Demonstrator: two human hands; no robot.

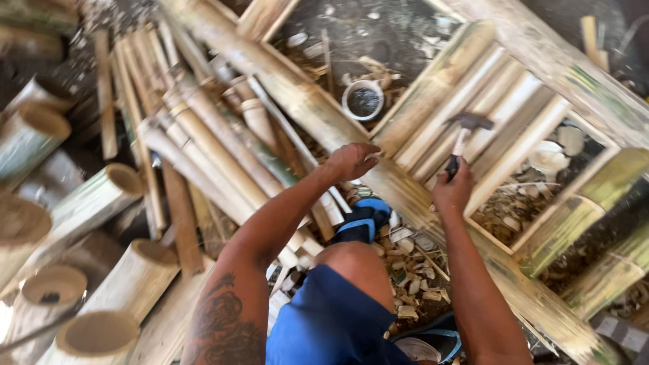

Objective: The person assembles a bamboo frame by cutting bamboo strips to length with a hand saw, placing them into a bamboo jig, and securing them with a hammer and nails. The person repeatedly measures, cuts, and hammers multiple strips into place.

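My right hand (453,190) grips the handle of a hammer (468,126), whose dark head hovers over split bamboo slats (487,115) set side by side inside a bamboo frame (405,196). My left hand (351,161) rests on the frame's thick pole, fingers curled against it, just left of the slats. My knee in blue shorts (331,318) and a foot in a blue sandal (362,220) show below the hands.
Cut bamboo tubes (101,196) lie stacked at the left, with long poles (216,135) piled beside them. A small round white container (364,99) sits on the ground behind the frame. Chips and offcuts (412,277) litter the ground under the frame.
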